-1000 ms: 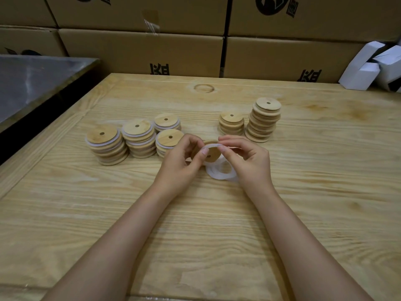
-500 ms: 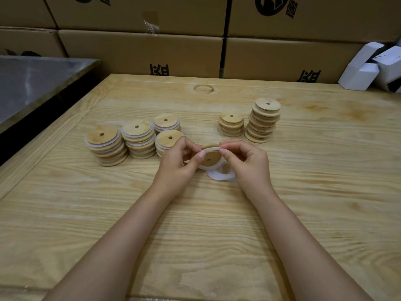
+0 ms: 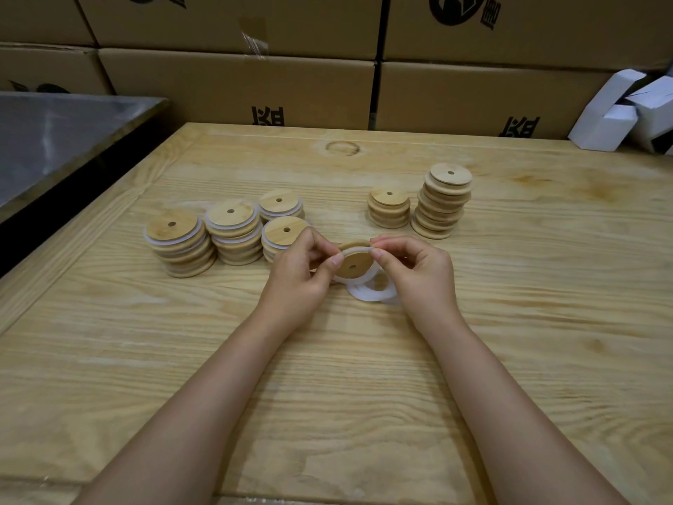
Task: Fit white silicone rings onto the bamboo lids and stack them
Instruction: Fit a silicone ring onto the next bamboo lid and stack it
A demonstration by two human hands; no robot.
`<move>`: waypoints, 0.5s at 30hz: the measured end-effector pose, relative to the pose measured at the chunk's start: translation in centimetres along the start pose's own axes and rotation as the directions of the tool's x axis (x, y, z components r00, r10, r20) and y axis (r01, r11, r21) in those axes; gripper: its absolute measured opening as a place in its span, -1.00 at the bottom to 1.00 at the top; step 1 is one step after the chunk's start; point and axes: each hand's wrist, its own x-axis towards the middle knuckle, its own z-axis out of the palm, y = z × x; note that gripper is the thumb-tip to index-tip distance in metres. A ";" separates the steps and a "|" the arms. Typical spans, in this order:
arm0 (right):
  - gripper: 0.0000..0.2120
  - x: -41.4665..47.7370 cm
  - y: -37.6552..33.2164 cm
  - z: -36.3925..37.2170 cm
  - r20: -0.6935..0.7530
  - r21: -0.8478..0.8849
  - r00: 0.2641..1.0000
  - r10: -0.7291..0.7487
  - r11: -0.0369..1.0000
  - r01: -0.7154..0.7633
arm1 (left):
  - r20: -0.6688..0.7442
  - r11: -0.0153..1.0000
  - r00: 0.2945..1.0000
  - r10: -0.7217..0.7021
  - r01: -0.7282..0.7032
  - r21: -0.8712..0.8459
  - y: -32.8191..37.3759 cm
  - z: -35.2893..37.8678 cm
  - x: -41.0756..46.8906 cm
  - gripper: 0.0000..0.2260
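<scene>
1. Holds a bamboo lid (image 3: 353,265) tilted on edge between the two hands, just above the table (image 3: 327,377), with a white silicone ring (image 3: 355,251) stretched over its upper rim and seemingly only partly seated.
2. Pinches ring and lid edge with the left hand (image 3: 300,277), fingers curled; does likewise with the right hand (image 3: 418,273) on the opposite side.
3. Has loose rings (image 3: 366,296) lying flat directly beneath the hands.
4. Has four ringed stacks (image 3: 233,229) just beyond and outward of the left hand, and two bare-lid stacks (image 3: 439,204) beyond the right hand.
5. Risks, as a judgement:
   - snapping the ring off the rim if one pinch eases before the far side seats;
   - seating it twisted through uneven stretching;
   - dropping the lid onto the loose rings below;
   - knocking the nearest ringed stack, right beside the left hand.
</scene>
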 end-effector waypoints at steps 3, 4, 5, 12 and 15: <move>-0.88 0.1 0.0 -0.1 0.020 0.009 0.999 0.033 0.999 -0.033 | -0.003 0.997 0.998 -0.058 0.058 -0.047 0.0 -0.1 0.1 -0.78; -0.89 0.1 0.1 -0.1 0.024 0.008 0.999 0.041 0.999 -0.041 | -0.001 0.995 0.997 -0.072 0.072 -0.066 0.0 -0.1 0.1 -0.78; -0.89 0.2 0.1 -0.1 0.026 0.010 0.999 0.047 0.999 -0.047 | 0.003 0.993 0.997 -0.082 0.082 -0.085 0.0 -0.2 0.1 -0.79; -0.89 0.1 0.2 0.0 0.028 0.070 0.997 0.066 0.995 -0.068 | -0.030 0.990 0.993 -0.115 0.112 -0.089 0.2 0.0 0.2 -0.79; -0.89 0.1 0.1 0.0 0.017 0.115 0.998 0.056 0.992 -0.058 | -0.079 0.984 0.988 -0.132 0.121 -0.129 0.7 0.0 0.3 -0.78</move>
